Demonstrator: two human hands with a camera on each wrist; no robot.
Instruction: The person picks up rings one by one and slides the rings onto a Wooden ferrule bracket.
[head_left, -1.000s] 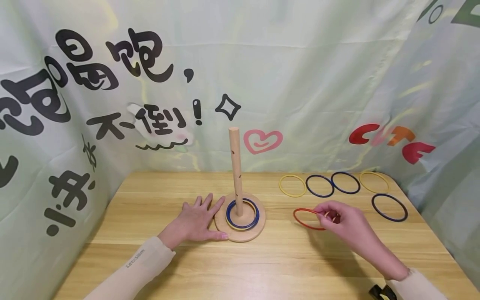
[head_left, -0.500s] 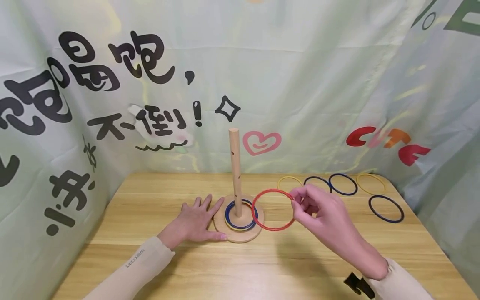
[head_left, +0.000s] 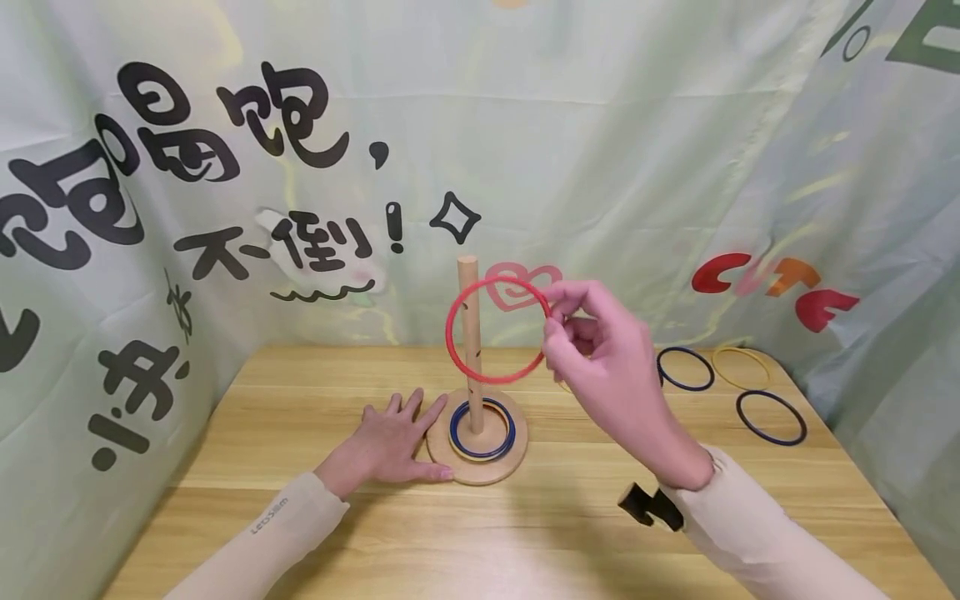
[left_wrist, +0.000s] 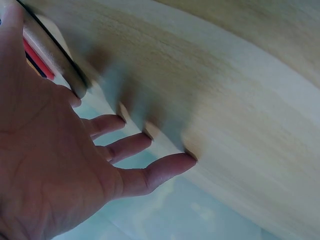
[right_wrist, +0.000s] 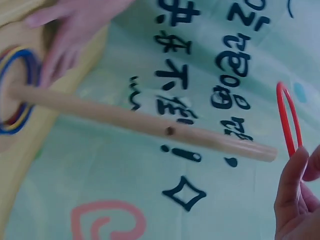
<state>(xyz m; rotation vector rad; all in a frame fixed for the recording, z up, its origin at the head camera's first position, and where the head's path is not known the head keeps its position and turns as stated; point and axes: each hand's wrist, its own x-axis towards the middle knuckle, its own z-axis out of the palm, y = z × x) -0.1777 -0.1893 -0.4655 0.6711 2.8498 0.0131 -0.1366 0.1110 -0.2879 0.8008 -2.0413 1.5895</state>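
My right hand [head_left: 607, 350] pinches the right edge of a red ring [head_left: 498, 380] between thumb and fingers. In the head view the ring overlaps the upright wooden pole [head_left: 468, 271]. The right wrist view shows this red ring [right_wrist: 284, 120] apart from the pole, just beyond its top end. Around the pole's foot, a stack with blue and yellow rings [head_left: 483, 455] lies on the round wooden base [head_left: 480, 473]. My left hand [head_left: 393, 442] lies spread on the table, with thumb and index finger touching the base's left edge.
At the table's back right lie a blue ring [head_left: 686, 386], a yellow ring [head_left: 768, 375] and a nearer blue ring [head_left: 806, 429]. My right hand hides others beside them. A printed curtain [head_left: 615, 192] encloses the wooden table [head_left: 300, 383] at the back and sides.
My right hand has lifted the red ring off the table and carried it left and up to the pole, tilting it upright. The left hand stays still at the base.
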